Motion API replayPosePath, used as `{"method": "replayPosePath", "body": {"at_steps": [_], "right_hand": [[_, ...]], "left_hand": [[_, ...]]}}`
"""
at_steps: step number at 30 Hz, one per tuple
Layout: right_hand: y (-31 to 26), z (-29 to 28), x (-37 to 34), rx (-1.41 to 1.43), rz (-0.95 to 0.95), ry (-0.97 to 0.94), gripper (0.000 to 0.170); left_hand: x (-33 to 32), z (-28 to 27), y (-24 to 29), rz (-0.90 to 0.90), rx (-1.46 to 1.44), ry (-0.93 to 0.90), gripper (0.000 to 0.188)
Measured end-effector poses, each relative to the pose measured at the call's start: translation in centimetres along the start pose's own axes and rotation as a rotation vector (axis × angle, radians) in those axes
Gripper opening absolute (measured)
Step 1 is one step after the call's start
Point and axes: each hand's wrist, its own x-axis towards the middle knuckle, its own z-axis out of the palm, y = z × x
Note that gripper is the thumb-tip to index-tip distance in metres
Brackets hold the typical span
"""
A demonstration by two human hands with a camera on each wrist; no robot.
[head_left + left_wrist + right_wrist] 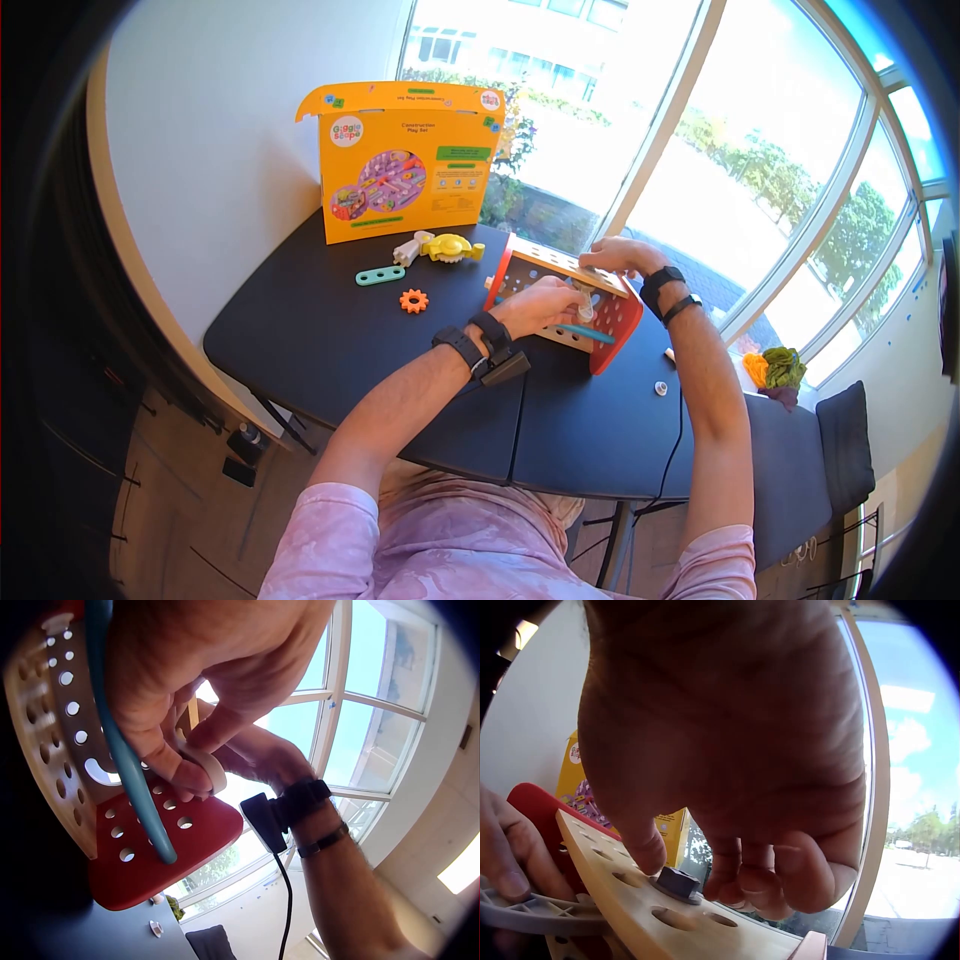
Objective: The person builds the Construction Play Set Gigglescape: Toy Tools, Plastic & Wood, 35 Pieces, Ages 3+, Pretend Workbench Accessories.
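A toy workbench with a perforated wooden top and red end panels stands tilted on the black table. My left hand reaches to its open side and pinches a pale grey plastic strip, ribbed underneath, just below the top board. Over the board, my right hand has its thumb and fingertips on either side of a grey hex-headed bolt seated in one of the holes. A blue rod runs past the left hand to the red panel.
A yellow box stands at the back left of the table. Before it lie a teal strip, an orange gear, a yellow piece and a white piece. A small white piece and a cable are at the right.
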Motion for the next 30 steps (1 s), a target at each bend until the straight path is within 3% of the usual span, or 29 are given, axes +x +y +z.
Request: {"method": "replayPosePath", "body": {"at_steps": [14, 20, 27, 29, 30], "right_hand": [[1.2, 0.7, 1.0, 0.114, -0.100, -0.028, 0.060], [1.5, 0.5, -0.6, 0.007, -0.159, 0.210, 0.078], [2.3, 2.5, -9.5, 0.337, -0.406, 0.609, 0.052], [2.2, 4.2, -13.7, 0.461, -0.397, 0.672, 0.042], [1.7, 5.4, -16.0, 0.645, -0.374, 0.613, 0.032]], "left_hand": [[-0.3, 0.4, 0.4, -0.018, 0.038, 0.044, 0.017], [-1.0, 0.7, 0.7, -0.050, 0.045, 0.023, 0.020], [-7.2, 2.7, 2.3, -0.150, 0.175, -0.119, 0.031], [-9.1, 3.4, 2.9, -0.076, 0.184, -0.128, 0.034], [-9.5, 3.3, 2.6, -0.022, 0.181, -0.143, 0.034]]}}
